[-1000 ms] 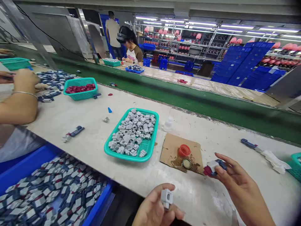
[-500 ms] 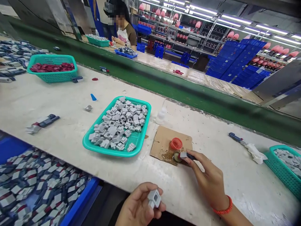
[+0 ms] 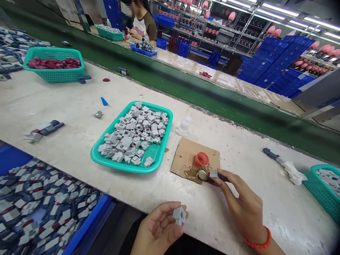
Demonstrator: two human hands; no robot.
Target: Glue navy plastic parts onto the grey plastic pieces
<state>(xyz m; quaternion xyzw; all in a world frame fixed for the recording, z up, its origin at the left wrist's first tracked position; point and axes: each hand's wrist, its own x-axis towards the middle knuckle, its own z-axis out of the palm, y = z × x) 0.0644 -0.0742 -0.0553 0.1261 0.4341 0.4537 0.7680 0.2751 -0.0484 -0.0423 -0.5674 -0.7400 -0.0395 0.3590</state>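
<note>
Grey plastic piece [image 3: 179,215] sits pinched in the left hand [image 3: 156,230] at lower centre; the right hand [image 3: 244,205] grips a small part [image 3: 216,175], seemingly touching the metal cap [image 3: 202,174] on the cardboard [image 3: 186,156].

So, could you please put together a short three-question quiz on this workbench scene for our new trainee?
1. True or false: the left hand holds a small grey plastic block.
2. The tip of the part in the right hand touches which item on the brown cardboard sheet? A) round red plastic cap B) small round metal dish C) blue wedge
3. What fills the teal plastic mesh tray in the middle of the table?

Key: 1 true; 2 B; 3 a heap of small grey plastic blocks.
</note>
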